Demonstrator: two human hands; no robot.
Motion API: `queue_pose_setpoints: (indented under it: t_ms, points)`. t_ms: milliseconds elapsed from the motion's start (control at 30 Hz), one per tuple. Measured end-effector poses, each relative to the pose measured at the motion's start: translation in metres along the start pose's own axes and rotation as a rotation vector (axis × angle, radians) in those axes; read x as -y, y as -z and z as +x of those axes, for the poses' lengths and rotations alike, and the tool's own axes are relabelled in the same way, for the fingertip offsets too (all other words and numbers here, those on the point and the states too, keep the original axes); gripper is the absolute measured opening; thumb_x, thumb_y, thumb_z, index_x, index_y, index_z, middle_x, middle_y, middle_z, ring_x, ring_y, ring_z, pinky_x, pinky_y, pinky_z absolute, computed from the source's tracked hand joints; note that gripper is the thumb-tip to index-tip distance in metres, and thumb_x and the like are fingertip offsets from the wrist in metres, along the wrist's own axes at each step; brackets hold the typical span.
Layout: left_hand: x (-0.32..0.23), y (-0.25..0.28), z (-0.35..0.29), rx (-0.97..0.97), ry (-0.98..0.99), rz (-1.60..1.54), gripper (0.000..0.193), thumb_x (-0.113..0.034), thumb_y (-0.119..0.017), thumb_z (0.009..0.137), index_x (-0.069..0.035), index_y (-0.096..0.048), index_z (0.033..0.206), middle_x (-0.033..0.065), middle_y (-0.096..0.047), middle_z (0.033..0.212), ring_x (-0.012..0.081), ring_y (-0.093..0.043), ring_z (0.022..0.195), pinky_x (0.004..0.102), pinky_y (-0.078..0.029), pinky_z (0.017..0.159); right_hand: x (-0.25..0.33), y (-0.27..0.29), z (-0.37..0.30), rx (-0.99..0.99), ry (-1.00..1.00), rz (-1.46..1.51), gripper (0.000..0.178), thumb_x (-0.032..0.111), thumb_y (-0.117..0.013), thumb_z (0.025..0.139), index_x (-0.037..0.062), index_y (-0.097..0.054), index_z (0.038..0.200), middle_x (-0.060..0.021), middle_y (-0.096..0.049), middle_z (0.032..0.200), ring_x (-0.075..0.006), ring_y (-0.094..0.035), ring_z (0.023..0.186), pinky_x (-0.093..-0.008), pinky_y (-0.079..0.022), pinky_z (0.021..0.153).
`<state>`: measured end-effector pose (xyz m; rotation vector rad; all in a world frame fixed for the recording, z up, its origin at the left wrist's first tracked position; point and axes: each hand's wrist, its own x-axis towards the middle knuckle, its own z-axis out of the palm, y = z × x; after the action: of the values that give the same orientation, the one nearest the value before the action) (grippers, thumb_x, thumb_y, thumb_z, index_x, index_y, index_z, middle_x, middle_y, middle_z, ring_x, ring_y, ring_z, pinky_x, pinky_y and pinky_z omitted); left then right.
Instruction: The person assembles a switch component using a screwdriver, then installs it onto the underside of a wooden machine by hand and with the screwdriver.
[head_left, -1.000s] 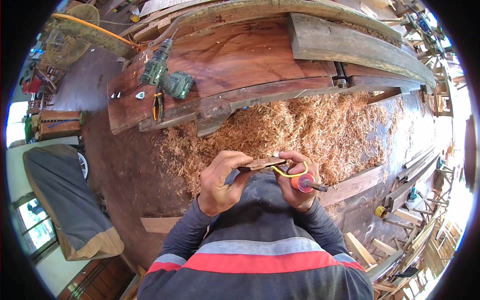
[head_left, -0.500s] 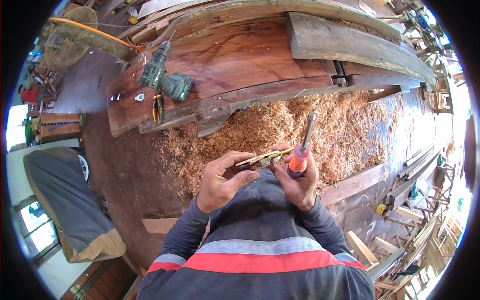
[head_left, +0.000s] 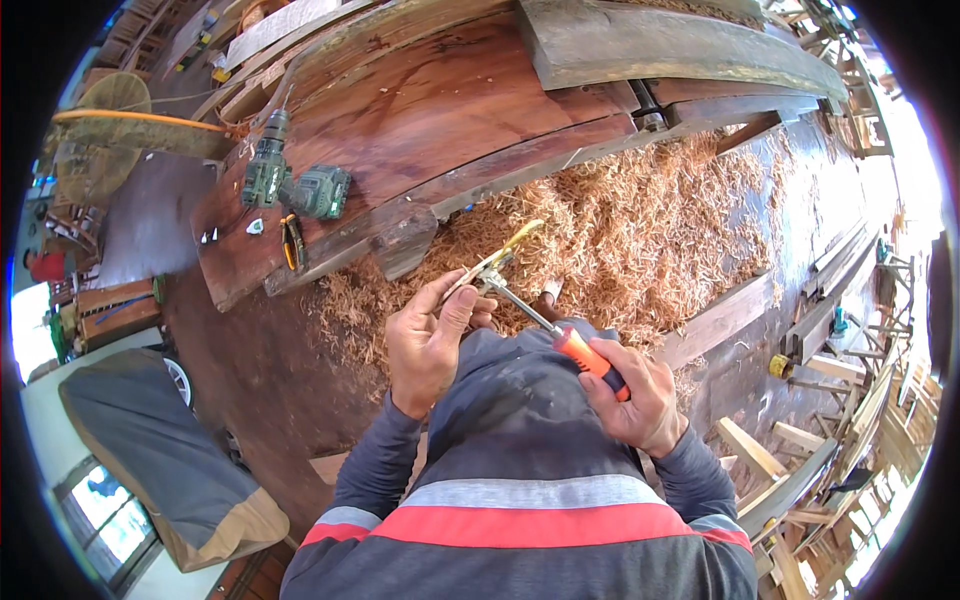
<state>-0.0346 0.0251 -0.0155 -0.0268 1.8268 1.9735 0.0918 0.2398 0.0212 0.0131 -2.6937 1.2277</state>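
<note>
My left hand [head_left: 428, 345] grips a small assembly: a thin pale strip, a metal terminal-like piece and a yellow-green wire [head_left: 521, 236] that sticks out toward the bench. In my right hand [head_left: 640, 395] is a screwdriver [head_left: 578, 350] with an orange and black handle. Its metal shaft points up and left, and the tip meets the metal piece beside my left fingertips. What the tip touches exactly is too small to make out. Both hands are above my lap.
On the wooden bench [head_left: 420, 130] lie a green cordless drill [head_left: 268, 170] and pliers [head_left: 293, 242] with black and yellow handles. Wood shavings [head_left: 620, 240] cover the floor ahead. A fabric-covered object [head_left: 160, 430] stands at left; timber pieces [head_left: 750, 450] lie at right.
The screwdriver has swung from pointing up and away to having its tip at the piece. My right hand moved right and nearer; it no longer touches the piece. My view has turned slightly.
</note>
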Motion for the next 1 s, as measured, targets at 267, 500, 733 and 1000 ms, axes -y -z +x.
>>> queue_pose_setpoints:
  t_ms: [267, 500, 733, 1000]
  points:
    - [-0.011, -0.011, -0.001, -0.019, -0.092, 0.136, 0.03, -0.012, -0.06, 0.099, 0.01, -0.06, 0.12, 0.0146, -0.072, 0.095, 0.017, -0.07, 0.082, 0.0286, -0.058, 0.073, -0.002, -0.001, -0.013, -0.029, 0.037, -0.064, 0.046, 0.013, -0.079, 0.08, 0.0014, -0.06, 0.12, -0.0093, -0.066, 0.078, -0.0222, -0.063, 0.056, -0.0325, -0.048, 0.045]
    - [-0.015, -0.013, -0.004, 0.016, -0.271, 0.44, 0.027, -0.006, -0.061, 0.097, 0.009, -0.063, 0.119, 0.0118, -0.073, 0.096, 0.0154, -0.071, 0.085, 0.0274, -0.057, 0.074, 0.001, 0.0, -0.011, -0.152, 0.155, -0.156, 0.051, 0.011, -0.081, 0.076, 0.0034, -0.062, 0.123, -0.0066, -0.066, 0.078, -0.0193, -0.063, 0.057, -0.0321, -0.048, 0.047]
    - [-0.01, -0.001, -0.001, 0.01, -0.553, 0.663, 0.027, -0.006, -0.07, 0.091, 0.008, -0.065, 0.113, 0.0205, -0.072, 0.092, 0.0243, -0.074, 0.08, 0.0305, -0.056, 0.068, 0.0, 0.001, -0.016, -0.066, 0.041, 0.02, 0.049, 0.008, -0.081, 0.076, 0.0031, -0.063, 0.121, -0.0077, -0.067, 0.077, -0.0199, -0.063, 0.055, -0.0311, -0.049, 0.048]
    - [-0.02, 0.01, 0.003, 0.045, -0.69, 0.733, 0.026, -0.005, -0.071, 0.089, 0.007, -0.066, 0.111, 0.022, -0.071, 0.094, 0.029, -0.074, 0.079, 0.0322, -0.056, 0.065, 0.01, 0.007, -0.008, 0.06, -0.38, 0.425, 0.032, 0.011, -0.078, 0.083, -0.001, -0.068, 0.111, -0.0122, -0.072, 0.086, -0.016, -0.067, 0.062, -0.026, -0.051, 0.056]
